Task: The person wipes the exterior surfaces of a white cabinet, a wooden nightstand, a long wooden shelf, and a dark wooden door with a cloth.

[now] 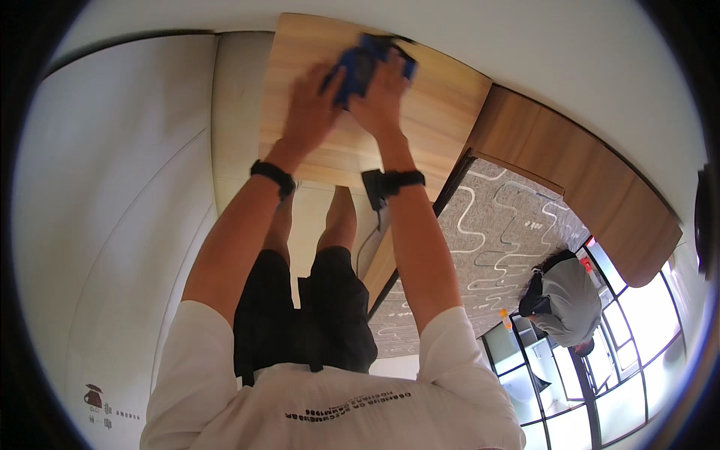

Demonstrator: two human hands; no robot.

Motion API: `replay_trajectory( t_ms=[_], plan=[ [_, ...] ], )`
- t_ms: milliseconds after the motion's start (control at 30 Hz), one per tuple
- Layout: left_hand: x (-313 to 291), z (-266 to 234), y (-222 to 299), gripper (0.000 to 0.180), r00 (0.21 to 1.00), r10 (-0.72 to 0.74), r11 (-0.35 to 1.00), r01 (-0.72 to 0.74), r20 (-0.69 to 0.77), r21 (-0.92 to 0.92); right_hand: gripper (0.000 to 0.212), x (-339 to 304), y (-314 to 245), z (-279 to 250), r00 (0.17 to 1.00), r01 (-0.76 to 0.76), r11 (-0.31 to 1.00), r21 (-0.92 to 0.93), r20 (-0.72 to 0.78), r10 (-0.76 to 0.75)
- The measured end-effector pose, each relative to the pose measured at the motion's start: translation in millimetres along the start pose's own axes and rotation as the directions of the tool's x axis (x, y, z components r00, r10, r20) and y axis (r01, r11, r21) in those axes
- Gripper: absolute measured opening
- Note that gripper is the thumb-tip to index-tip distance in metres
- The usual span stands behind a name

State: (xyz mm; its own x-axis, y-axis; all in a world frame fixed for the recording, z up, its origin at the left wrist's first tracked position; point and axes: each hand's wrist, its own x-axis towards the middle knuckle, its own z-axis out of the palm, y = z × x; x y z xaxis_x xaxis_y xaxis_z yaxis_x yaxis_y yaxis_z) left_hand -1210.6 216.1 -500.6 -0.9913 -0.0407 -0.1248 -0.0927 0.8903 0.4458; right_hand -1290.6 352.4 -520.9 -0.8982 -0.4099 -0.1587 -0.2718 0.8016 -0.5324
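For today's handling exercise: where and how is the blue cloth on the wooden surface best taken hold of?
Probably at the bunched middle of the blue cloth, from above with fingers spread. It lies crumpled on the wooden surface, and the left hand and right hand already press on it.

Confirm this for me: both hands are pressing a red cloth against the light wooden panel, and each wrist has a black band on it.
Not quite. The head view shows the cloth is blue, not red. The rest holds: the left hand and right hand both press it against the light wooden panel, and each wrist carries a black band.
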Motion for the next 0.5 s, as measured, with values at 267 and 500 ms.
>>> replay_trajectory(
  t_ms=[267, 500],
  plan=[
    [-107, -10, -67, 0.071, 0.875, -0.483, 0.828, 0.464, 0.020, -0.315, 0.069, 9, -96, 56, 0.872, 0.444, 0.888, 0.120, 0.170, -0.459],
    [-136, -6, -72, 0.080, 0.857, -0.503, 0.695, 0.476, 0.109, -0.538, 0.092, -6, 17, -36, 0.992, 0.004, 0.975, 0.221, 0.121, -0.032]
  ],
)
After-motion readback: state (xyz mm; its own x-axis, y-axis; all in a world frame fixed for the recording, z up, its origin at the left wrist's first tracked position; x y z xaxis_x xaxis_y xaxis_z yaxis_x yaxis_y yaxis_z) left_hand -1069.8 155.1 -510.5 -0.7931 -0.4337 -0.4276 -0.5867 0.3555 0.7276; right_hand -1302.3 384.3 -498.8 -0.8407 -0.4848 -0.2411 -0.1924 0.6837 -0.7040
